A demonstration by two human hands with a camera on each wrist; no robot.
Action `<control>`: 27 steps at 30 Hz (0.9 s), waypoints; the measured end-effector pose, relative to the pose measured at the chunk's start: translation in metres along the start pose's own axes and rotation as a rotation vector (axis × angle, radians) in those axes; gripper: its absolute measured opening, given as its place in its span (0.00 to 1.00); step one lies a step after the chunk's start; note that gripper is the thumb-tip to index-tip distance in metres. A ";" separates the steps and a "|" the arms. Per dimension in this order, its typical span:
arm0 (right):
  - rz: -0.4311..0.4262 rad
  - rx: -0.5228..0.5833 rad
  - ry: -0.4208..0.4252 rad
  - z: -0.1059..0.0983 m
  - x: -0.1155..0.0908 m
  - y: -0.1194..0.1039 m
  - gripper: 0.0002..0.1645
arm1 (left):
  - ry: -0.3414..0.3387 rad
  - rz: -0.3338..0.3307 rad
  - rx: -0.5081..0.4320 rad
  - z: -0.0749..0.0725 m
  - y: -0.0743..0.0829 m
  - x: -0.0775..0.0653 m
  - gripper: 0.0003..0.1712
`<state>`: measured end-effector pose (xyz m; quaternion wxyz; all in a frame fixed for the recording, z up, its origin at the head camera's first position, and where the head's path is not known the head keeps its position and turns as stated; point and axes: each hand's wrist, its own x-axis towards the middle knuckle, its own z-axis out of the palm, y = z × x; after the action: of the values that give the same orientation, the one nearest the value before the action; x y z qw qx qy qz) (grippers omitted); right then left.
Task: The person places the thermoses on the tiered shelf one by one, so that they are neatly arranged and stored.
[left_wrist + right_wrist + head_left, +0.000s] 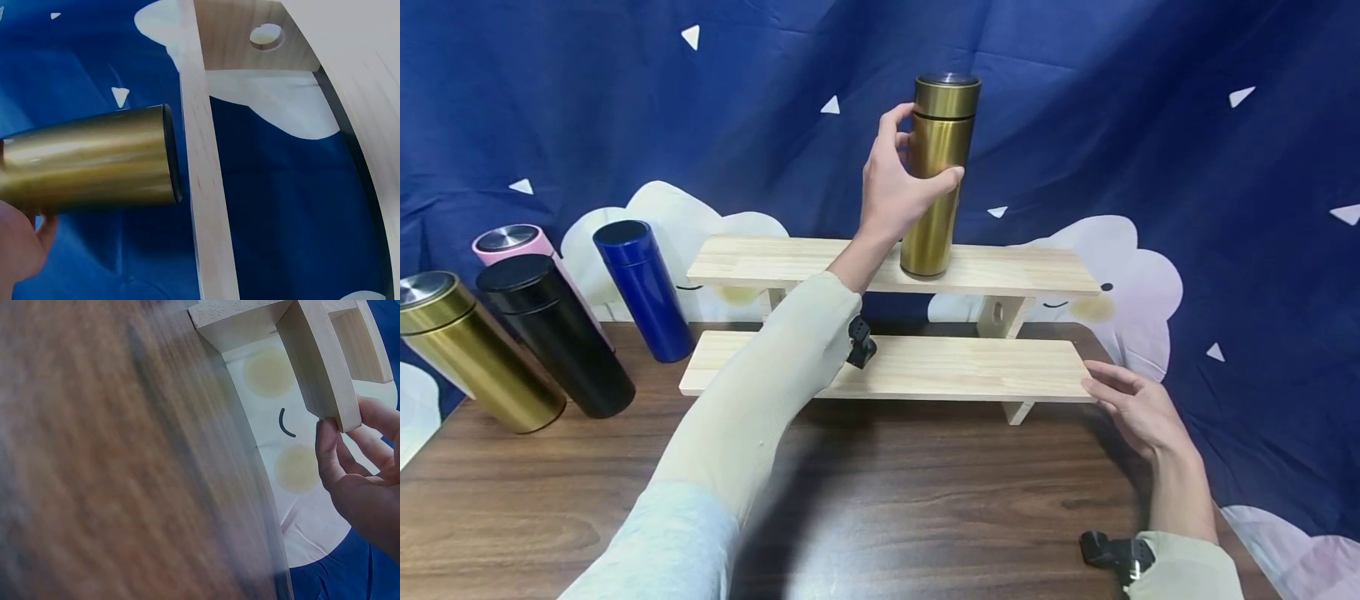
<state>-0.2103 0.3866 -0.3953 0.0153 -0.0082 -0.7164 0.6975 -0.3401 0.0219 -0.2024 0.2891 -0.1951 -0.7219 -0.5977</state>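
Note:
My left hand (898,179) grips a gold thermos flask (934,192) around its upper half, thumb across the front. The flask stands nearly upright over the middle of the upper board (1022,267) of a two-step wooden shelf. In the left wrist view a narrow gap shows between the base of the gold flask (106,162) and the board's edge (209,181). At the shelf's right end, my right hand (1138,408) pinches the corner of the lower board (962,367) between thumb and fingers, also seen in the right wrist view.
On the table's left stand a second gold flask (490,367), a black flask (565,342), a pink flask (546,246) partly behind it, and a blue flask (651,296). Behind the shelf hangs a blue cloth (1075,125) with clouds. Brown tabletop (925,500) lies in front.

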 end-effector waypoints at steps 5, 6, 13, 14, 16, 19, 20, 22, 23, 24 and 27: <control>-0.002 -0.012 0.003 -0.001 -0.001 -0.003 0.17 | 0.010 -0.013 0.008 0.005 -0.002 0.003 0.50; -0.004 -0.011 0.001 -0.001 -0.001 -0.003 0.17 | 0.011 -0.017 0.010 0.006 -0.002 0.003 0.50; 0.002 -0.008 0.002 0.000 -0.002 -0.004 0.17 | 0.006 -0.013 0.047 0.011 -0.003 0.003 0.50; 0.003 -0.006 0.003 0.000 -0.002 -0.004 0.16 | 0.004 -0.010 0.052 0.012 -0.003 0.004 0.50; 0.001 -0.002 0.004 0.000 -0.002 -0.004 0.16 | -0.003 0.000 0.060 0.013 -0.003 0.003 0.50; -0.007 0.008 0.000 0.000 -0.002 -0.004 0.16 | -0.009 0.016 0.062 0.014 -0.004 0.003 0.50; -0.009 0.010 -0.001 0.000 -0.002 -0.004 0.16 | -0.010 0.020 0.063 0.014 -0.005 0.002 0.50; -0.012 0.005 -0.003 0.001 -0.002 -0.003 0.16 | -0.010 0.025 0.058 0.014 -0.007 0.001 0.50; -0.011 -0.002 -0.002 0.001 -0.002 -0.003 0.16 | -0.010 0.026 0.052 0.015 -0.008 0.000 0.50; -0.009 -0.007 -0.002 0.001 -0.002 -0.003 0.16 | -0.010 0.023 0.046 0.015 -0.009 -0.001 0.50; 0.000 -0.021 -0.003 0.001 -0.002 -0.002 0.17 | -0.011 0.014 0.038 0.014 -0.011 -0.004 0.50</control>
<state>-0.2079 0.3852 -0.3933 0.0142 -0.0072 -0.7238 0.6898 -0.3464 0.0339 -0.2152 0.2932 -0.1979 -0.7333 -0.5806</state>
